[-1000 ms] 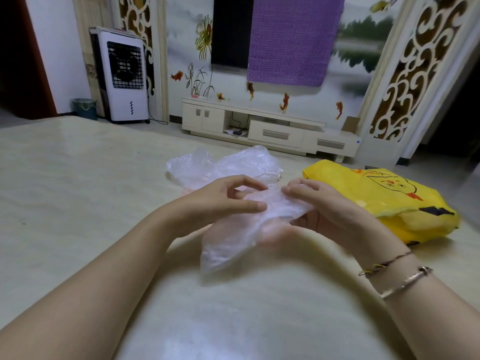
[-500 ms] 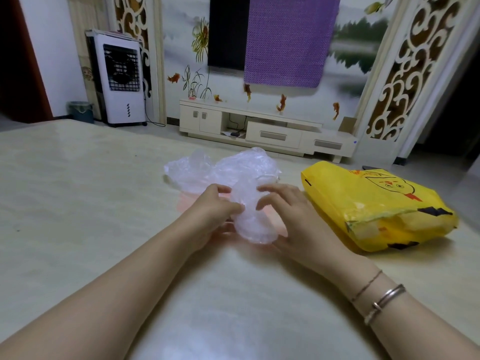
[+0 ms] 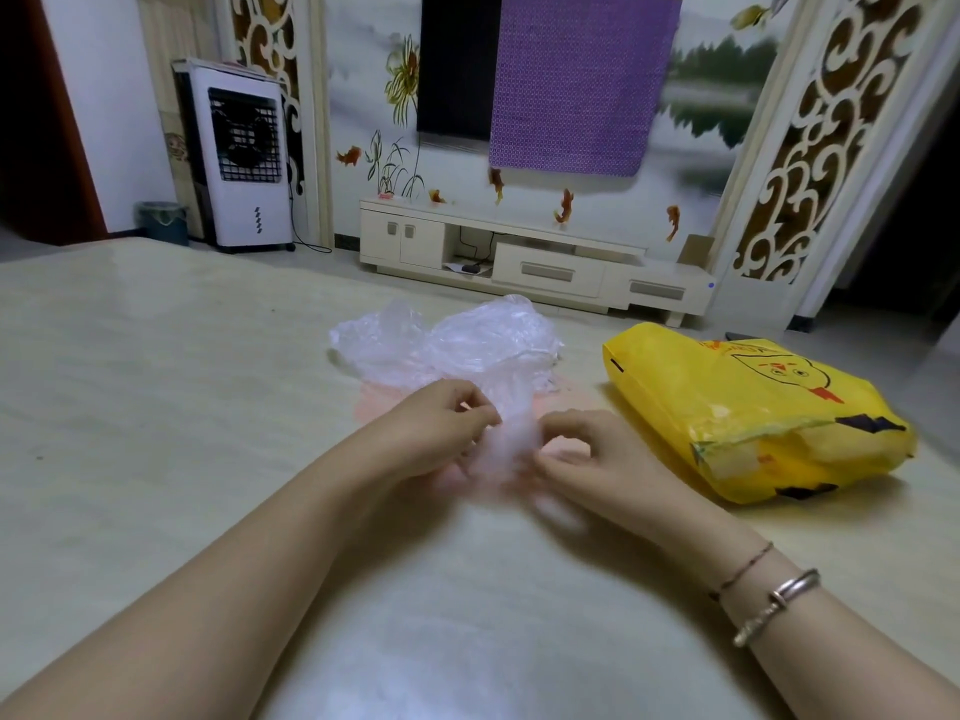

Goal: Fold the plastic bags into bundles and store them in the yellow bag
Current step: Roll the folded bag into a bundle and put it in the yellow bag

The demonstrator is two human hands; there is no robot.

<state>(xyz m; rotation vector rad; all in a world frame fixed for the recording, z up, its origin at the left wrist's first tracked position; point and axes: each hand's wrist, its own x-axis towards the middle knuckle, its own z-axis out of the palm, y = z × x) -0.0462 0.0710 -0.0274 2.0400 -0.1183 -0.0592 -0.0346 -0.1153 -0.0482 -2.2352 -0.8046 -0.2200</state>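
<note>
Pale marbled tabletop (image 3: 156, 407) across lower frame, living rm behind w/ TV unit (image 3: 530, 262) upper centre and fan cooler (image 3: 241, 158) upper left. Centre frame: left hand (image 3: 431, 433) curled, thumb and fingertips pinching a narrow gathered neck of clear plastic bag (image 3: 511, 423); right hand (image 3: 582, 454) just beside, fingers curled in, pinching same strip from the other side. Both partly blurred, exact finger contact hard to read. Beyond hands, rest of clear film billowing loose, crumpled heap (image 3: 447, 340) toward upper centre, pink sheet (image 3: 379, 402) showing under it. Yellow bag (image 3: 753, 413) lying flat at centre right, near right hand but apart, already bulging. Likely handling: featherweight, limp, slick, springs back open w/o pressure; best gripped at bunched neck, squeezing air out, keeping pinch tight while rolling.
</note>
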